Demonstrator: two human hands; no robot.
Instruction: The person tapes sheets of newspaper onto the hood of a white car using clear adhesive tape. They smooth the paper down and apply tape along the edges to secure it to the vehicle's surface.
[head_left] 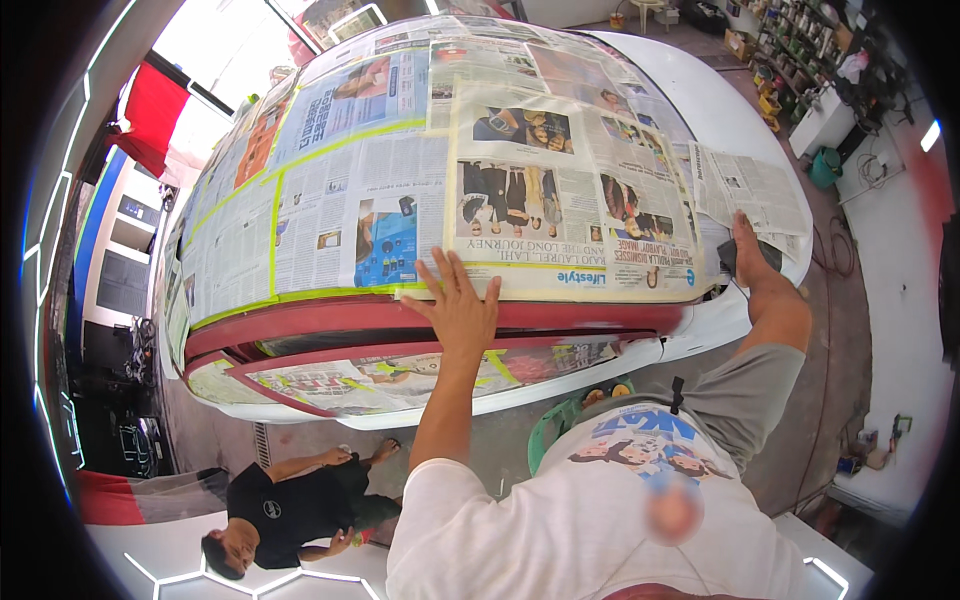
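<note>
My left hand (460,310) lies with its fingers spread over the lower edge of a newspaper sheet (560,230) on the car roof. Pale masking tape (600,293) runs along that edge, just above the dark red roof rail (560,317). My fingertips touch the paper, and no object shows in the hand. To the left, yellow-green tape (240,311) borders more newspaper covering the car. My right hand is out of sight. My bare foot (745,255) rests at the right, on the newspaper-covered front part of the car, beside a dark, flat thing.
A green plastic stool (555,435) stands below me beside the car. Another person (290,510) in a black shirt is at the lower left. Shelves of cans and bottles (810,50), a green bucket (825,167) and a hose (835,245) are at the right.
</note>
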